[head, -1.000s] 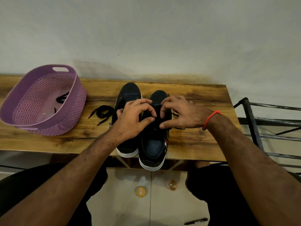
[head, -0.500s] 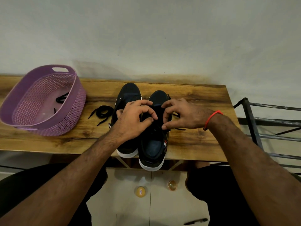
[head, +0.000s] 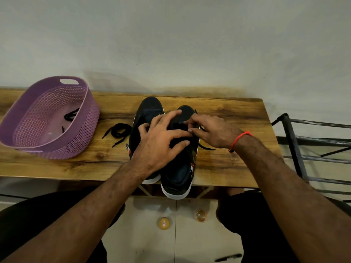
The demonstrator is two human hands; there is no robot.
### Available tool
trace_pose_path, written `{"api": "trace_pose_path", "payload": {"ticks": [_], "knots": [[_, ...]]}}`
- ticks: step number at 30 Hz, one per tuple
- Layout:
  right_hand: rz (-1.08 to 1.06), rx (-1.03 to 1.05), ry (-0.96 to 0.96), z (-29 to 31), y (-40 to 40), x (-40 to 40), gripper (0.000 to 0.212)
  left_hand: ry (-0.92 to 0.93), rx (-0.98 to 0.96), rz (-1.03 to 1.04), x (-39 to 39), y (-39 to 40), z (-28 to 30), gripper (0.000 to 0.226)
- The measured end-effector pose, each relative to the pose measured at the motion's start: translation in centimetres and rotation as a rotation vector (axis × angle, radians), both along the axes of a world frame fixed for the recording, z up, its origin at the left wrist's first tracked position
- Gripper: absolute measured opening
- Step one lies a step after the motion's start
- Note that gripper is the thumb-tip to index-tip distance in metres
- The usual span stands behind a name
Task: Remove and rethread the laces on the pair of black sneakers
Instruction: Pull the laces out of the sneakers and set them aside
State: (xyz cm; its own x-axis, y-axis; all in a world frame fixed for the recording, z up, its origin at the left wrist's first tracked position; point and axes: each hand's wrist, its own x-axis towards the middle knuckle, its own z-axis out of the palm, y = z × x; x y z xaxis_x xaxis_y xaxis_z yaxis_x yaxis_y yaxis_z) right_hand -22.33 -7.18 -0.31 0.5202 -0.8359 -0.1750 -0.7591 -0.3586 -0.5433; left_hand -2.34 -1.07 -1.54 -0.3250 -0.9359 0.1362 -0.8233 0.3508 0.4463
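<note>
Your spread left hand [head: 161, 141] steadies the right sneaker [head: 180, 162]; your right hand [head: 210, 130] pinches its limp lace [head: 206, 148]; hold near the stiff tip.

No text, label, brand or number is legible anywhere.

I am sitting at a long wooden table [head: 228, 114] that is standing right against a plain pale wall [head: 171, 35]. A brownish smudge [head: 199, 92] is showing on the wall just above the table. A dark metal rack [head: 307, 141] is standing beside the table on my right. Pale floor tiles [head: 148, 243] are lying under me, and soft light is falling evenly.
</note>
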Motion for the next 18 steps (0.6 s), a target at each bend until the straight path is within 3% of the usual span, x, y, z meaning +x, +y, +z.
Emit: {"api": "trace_pose_path", "payload": {"ticks": [7,10,14,18], "knots": [[-0.026,0.073,-0.024,0.4,0.1,0.2,0.004,-0.166,-0.110,0.079,-0.2,0.0,-0.2,0.029],[-0.046,0.115,-0.131,0.9,0.4,0.4,0.010,-0.103,-0.105,0.089,-0.2,0.0,-0.5,0.026],[-0.117,0.049,-0.136,1.1,0.0,0.1,0.007,0.082,-0.002,0.170,0.0,-0.3,-0.7,0.023],[-0.186,0.007,-0.160,0.9,-0.2,-0.1,0.003,0.108,0.043,0.172,0.2,-0.6,-0.8,0.020]]}}
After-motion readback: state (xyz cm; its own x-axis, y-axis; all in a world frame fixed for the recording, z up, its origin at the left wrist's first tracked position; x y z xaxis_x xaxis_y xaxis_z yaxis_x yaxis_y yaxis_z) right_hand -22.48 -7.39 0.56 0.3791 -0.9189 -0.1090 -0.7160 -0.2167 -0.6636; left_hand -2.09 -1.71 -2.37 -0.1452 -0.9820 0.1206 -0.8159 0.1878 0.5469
